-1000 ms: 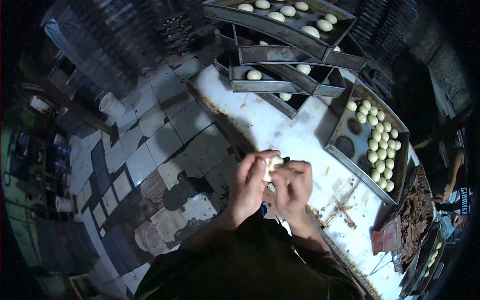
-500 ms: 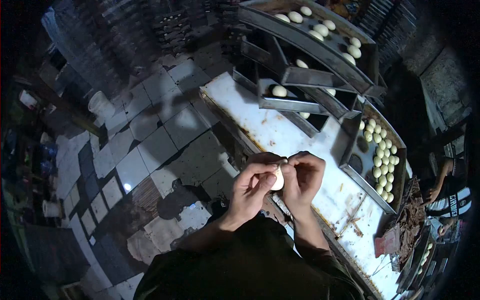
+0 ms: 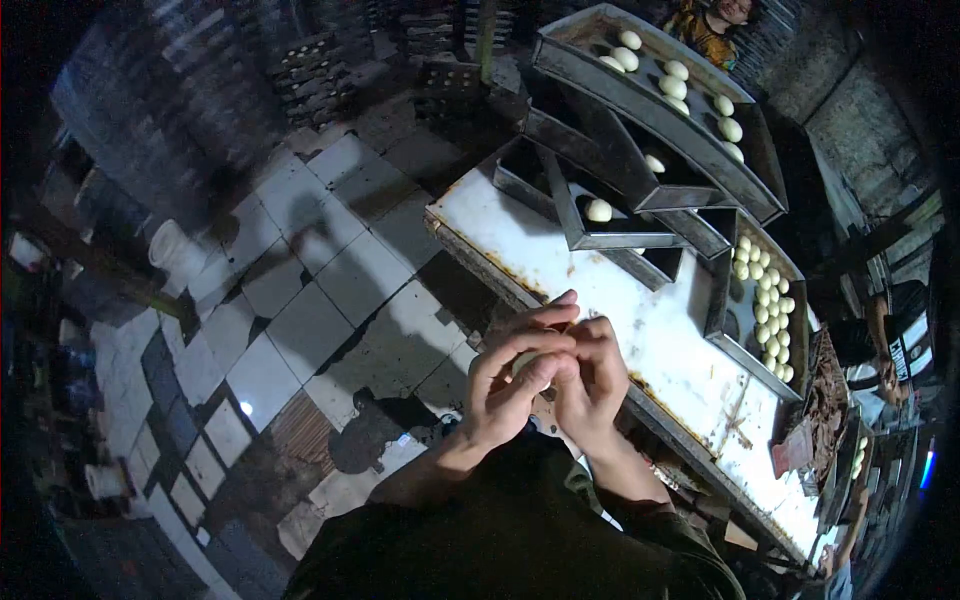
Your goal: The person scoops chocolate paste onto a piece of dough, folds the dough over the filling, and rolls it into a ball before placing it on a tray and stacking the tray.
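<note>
My left hand (image 3: 508, 385) and my right hand (image 3: 594, 385) meet in front of my chest, fingers curled together around a pale dough ball (image 3: 522, 362). Only a small patch of the dough shows between the fingers and thumbs; the rest is hidden. Both hands are closed on it, above the front edge of the white work table (image 3: 690, 385). Beyond them on the table stands a metal tray (image 3: 745, 362) with many smooth, round dough balls (image 3: 768, 305) set close together.
Further metal trays (image 3: 650, 100) are stacked crosswise at the back, holding a few dough balls each. A crumbly brown mass (image 3: 826, 385) and a reddish scoop-like piece (image 3: 792, 458) lie at the right. Other people (image 3: 895, 345) are at the right and far side. Left is tiled floor (image 3: 300, 240).
My fingers have folded further over the dough, which showed more plainly before. My view has shifted, so the table and trays sit further right, and a person at the back has come into view.
</note>
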`<state>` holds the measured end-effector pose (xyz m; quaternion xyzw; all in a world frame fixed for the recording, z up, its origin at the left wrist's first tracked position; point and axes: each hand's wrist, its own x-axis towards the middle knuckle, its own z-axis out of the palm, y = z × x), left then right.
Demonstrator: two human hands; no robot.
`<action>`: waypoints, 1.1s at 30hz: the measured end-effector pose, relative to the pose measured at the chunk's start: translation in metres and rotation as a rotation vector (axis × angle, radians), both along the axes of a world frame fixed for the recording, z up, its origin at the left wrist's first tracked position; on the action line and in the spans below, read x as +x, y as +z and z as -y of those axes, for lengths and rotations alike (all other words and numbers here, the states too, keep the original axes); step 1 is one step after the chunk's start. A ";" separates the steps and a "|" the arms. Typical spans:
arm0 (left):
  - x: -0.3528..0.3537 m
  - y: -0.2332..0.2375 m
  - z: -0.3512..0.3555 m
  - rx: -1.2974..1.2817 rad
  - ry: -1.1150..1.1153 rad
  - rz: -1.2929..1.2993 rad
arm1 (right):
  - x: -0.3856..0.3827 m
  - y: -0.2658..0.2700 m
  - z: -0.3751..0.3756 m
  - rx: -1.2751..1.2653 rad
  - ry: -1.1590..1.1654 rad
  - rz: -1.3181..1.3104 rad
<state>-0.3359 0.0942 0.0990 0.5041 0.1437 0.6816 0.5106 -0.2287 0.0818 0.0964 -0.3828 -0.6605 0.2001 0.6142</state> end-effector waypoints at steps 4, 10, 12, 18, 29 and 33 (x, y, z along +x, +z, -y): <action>0.005 0.013 -0.025 -0.466 -0.187 0.309 | -0.004 0.010 -0.003 0.138 -0.118 0.332; 0.061 0.006 -0.035 0.038 -0.065 -0.144 | 0.050 0.015 -0.043 0.025 -0.165 -0.213; 0.076 0.014 -0.048 0.033 0.011 -0.256 | 0.068 0.014 -0.053 0.080 -0.109 -0.030; 0.110 0.006 -0.076 -0.107 -0.040 -0.185 | 0.111 0.012 -0.072 0.320 -0.202 0.227; 0.146 0.033 -0.113 -0.084 -0.486 0.212 | 0.133 0.024 -0.090 0.519 -0.521 -0.231; 0.134 0.035 -0.134 -0.183 -0.646 0.292 | 0.122 0.038 -0.092 0.214 -0.520 0.282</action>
